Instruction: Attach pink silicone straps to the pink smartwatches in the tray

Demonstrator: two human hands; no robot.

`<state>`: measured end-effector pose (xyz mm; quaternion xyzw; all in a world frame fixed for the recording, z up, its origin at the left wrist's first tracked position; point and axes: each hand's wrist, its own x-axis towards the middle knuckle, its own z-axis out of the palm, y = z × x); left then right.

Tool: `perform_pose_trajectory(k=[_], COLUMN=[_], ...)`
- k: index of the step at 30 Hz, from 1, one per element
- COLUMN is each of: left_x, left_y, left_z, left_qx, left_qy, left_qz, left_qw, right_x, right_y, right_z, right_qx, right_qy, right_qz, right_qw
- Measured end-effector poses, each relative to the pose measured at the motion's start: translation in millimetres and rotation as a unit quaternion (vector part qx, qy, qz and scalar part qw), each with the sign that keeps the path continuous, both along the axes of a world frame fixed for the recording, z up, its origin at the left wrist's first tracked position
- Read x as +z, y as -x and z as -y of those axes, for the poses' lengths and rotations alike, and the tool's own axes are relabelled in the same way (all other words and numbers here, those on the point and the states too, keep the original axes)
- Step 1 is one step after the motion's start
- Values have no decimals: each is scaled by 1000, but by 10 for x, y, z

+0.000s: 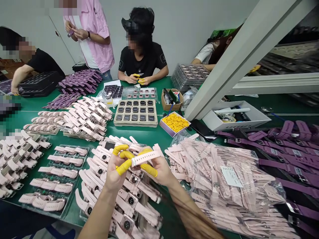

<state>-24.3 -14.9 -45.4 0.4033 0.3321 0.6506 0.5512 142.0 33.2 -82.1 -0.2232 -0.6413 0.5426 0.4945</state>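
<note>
The left hand (117,174) and right hand (161,168) pinch a pink watch strap (147,157) between yellow-sheathed fingers (124,167), the strap spanning the gap between them. Below the grip lie pink-banded watches (131,201); right of it, a clear bag (215,179) of pink straps; beyond it, a tray (136,124) of square watch faces and a box (166,129) of yellow finger covers.

The glossy green surface (144,131) carries a beige rectangular tray (135,123) of dark square watch faces, a brown cardboard box (171,107), an open white box (239,125) and a clear plastic tray (68,196) bearing pale pink watch straps (51,188).
</note>
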Motion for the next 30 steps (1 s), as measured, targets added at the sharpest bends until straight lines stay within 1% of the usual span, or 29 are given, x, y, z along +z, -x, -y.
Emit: perform_pose_trajectory(k=[2, 5, 7, 9, 11, 14, 17, 19, 21, 23, 26, 30], left_x=[5, 22, 36, 42, 33, -4, -37, -46, -50, -55, -65, -73], left_y=[16, -2, -23, -29, -14, 31, 63, 65, 59, 48, 32, 19], left_z=[4, 23, 41, 55, 55, 25, -19, -38, -40, -30, -9, -2], left_qx=[-10, -33, -31, -17, -7, -16, -40, -49, -56, -67, -69, -78], left_qy=[8, 19, 13, 8, -3, -40, -67, -53, -23, -2, 7, 22], left_qz=[-24, -73, -93, -93, -71, -51, -96, -151, -189, -193, -187, -198], left_qw=[1000, 997, 995, 995, 997, 998, 992, 986, 980, 979, 980, 977], right_x=[-25, -48, -65, -92, -121, -138, -99, -54, -12, 19, 54, 105], right_y=[-19, -65, -81, -75, -54, -38, -80, -138, -200, -248, -273, -250], right_z=[-10, -25, -35, -47, -61, -82, -94, -97, -98, -98, -89, -72], right_qx=[-7, 17, 34, 39, 34, 17, 19, 33, 47, 50, 41, 29], right_qy=[12, 18, 16, 17, 15, 4, 10, 17, 18, 14, 0, -60], right_qz=[-13, 10, 30, 22, 9, 4, 3, 2, -1, -9, 1, 48], right_qw=[1000, 1000, 999, 999, 999, 1000, 1000, 999, 999, 999, 999, 997])
